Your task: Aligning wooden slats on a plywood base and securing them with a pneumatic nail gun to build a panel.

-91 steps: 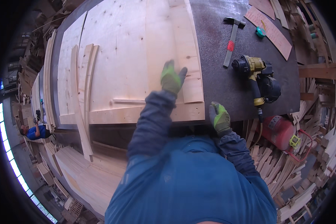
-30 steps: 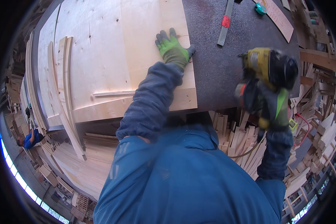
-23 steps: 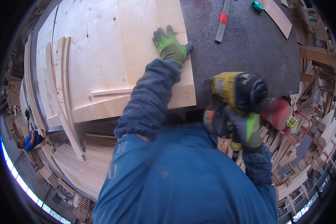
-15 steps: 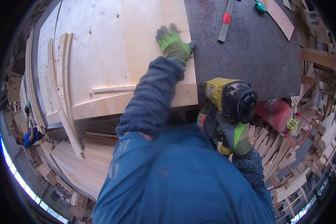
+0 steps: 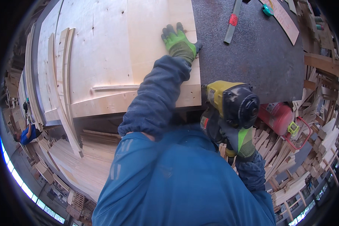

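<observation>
Gloved in green and grey, my left hand point(image 5: 180, 44) lies flat with fingers spread near the right edge of a pale plywood panel point(image 5: 105, 49). Its thumb reaches over that edge toward the dark tabletop point(image 5: 252, 56). My right hand point(image 5: 240, 139), in a matching glove, is wrapped round the handle of a yellow and black nail gun point(image 5: 228, 98). The tool's nose points left, beside the panel's near right corner. Part of the right fingers is hidden behind the tool. A thin wood strip point(image 5: 115, 87) rests on the panel left of my left forearm.
Long wood strips point(image 5: 64, 71) lie across the panel's left side, overhanging the front. A flat bar with red tape point(image 5: 231, 24), a teal tape measure point(image 5: 267, 10) and a board point(image 5: 284, 22) are on the tabletop. A red tank point(image 5: 277, 117) stands among offcuts. Far left, another person point(image 5: 29, 133) stands.
The whole view has shifted slightly. My left hand keeps its place on the panel, and the nail gun stays in my right hand near the panel's corner.
</observation>
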The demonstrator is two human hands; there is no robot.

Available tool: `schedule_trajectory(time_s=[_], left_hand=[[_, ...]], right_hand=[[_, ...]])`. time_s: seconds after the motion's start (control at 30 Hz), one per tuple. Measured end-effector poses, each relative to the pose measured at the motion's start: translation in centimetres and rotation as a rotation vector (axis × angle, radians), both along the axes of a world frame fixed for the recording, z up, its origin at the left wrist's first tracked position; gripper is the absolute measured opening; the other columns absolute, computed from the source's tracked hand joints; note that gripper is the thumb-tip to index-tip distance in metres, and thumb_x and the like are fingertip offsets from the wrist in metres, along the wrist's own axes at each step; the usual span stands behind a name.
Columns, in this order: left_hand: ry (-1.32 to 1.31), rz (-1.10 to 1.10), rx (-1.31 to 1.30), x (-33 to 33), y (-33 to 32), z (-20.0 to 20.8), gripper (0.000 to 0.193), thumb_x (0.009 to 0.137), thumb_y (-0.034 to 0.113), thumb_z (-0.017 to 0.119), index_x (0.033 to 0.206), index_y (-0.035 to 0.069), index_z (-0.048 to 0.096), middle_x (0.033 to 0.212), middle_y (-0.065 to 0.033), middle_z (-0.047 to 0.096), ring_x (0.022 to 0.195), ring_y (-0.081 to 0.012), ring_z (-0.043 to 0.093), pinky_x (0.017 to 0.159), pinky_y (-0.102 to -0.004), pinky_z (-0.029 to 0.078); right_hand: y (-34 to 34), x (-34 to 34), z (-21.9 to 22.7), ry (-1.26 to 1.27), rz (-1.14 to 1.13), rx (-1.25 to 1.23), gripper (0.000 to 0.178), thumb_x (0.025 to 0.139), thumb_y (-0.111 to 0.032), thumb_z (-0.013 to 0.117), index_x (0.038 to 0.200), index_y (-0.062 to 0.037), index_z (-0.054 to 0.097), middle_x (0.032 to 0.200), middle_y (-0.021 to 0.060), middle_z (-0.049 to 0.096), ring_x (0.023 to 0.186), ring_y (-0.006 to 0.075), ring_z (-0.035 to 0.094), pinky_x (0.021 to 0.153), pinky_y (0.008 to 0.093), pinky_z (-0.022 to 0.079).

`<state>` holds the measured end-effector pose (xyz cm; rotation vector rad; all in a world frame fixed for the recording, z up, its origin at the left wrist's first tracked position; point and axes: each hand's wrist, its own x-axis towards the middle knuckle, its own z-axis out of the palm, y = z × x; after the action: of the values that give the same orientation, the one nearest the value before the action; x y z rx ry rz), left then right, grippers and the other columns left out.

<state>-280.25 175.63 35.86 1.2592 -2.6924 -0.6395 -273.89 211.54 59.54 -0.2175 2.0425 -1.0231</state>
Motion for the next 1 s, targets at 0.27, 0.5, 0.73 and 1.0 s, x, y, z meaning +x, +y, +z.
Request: schedule_trajectory(time_s=[0.27, 0.5, 0.73, 1.0], left_hand=[[-0.112, 0.004, 0.042, -0.7, -0.7, 0.2, 0.147, 0.091, 0.080, 0.100, 0.200, 0.008, 0.033, 0.204, -0.0354, 0.027, 0.192, -0.0567, 0.016, 0.159, -0.0607, 0.009], [-0.021, 0.018, 0.027, -2.2, 1.3, 0.4, 0.141, 0.087, 0.069, 0.104, 0.195, 0.003, 0.041, 0.197, -0.0369, 0.037, 0.188, -0.0586, 0.026, 0.158, -0.0639, 0.012], [0.028, 0.042, -0.082, -3.4, 2.1, -0.6, 0.135, 0.082, 0.066, 0.102, 0.192, 0.007, 0.052, 0.187, -0.0324, 0.045, 0.176, -0.0579, 0.041, 0.152, -0.0654, 0.028], [-0.012, 0.031, -0.035, -3.5, 2.3, -0.6, 0.135, 0.084, 0.067, 0.104, 0.193, 0.008, 0.049, 0.191, -0.0337, 0.042, 0.181, -0.0583, 0.038, 0.155, -0.0645, 0.027]], right_hand=[[1.4, -4.6, 0.5, -0.361, -0.446, -0.080, 0.034, 0.115, -0.013, 0.091, 0.145, -0.0002, 0.085, 0.115, 0.0061, 0.088, 0.081, 0.0116, 0.080, 0.070, 0.0281, 0.065], [3.8, -6.9, 1.3, -0.406, -0.412, -0.048, 0.033, 0.111, -0.013, 0.092, 0.142, -0.0017, 0.088, 0.117, 0.0065, 0.089, 0.083, 0.0102, 0.081, 0.074, 0.0285, 0.066], [4.9, -7.0, 0.4, -0.360, -0.375, -0.053, 0.037, 0.108, -0.013, 0.096, 0.142, -0.0015, 0.088, 0.117, 0.0059, 0.090, 0.098, 0.0134, 0.086, 0.088, 0.0319, 0.070], [5.3, -6.7, 0.4, -0.176, -0.234, -0.115, 0.037, 0.112, -0.012, 0.089, 0.147, -0.0002, 0.086, 0.117, 0.0063, 0.088, 0.082, 0.0115, 0.080, 0.072, 0.0303, 0.068]])
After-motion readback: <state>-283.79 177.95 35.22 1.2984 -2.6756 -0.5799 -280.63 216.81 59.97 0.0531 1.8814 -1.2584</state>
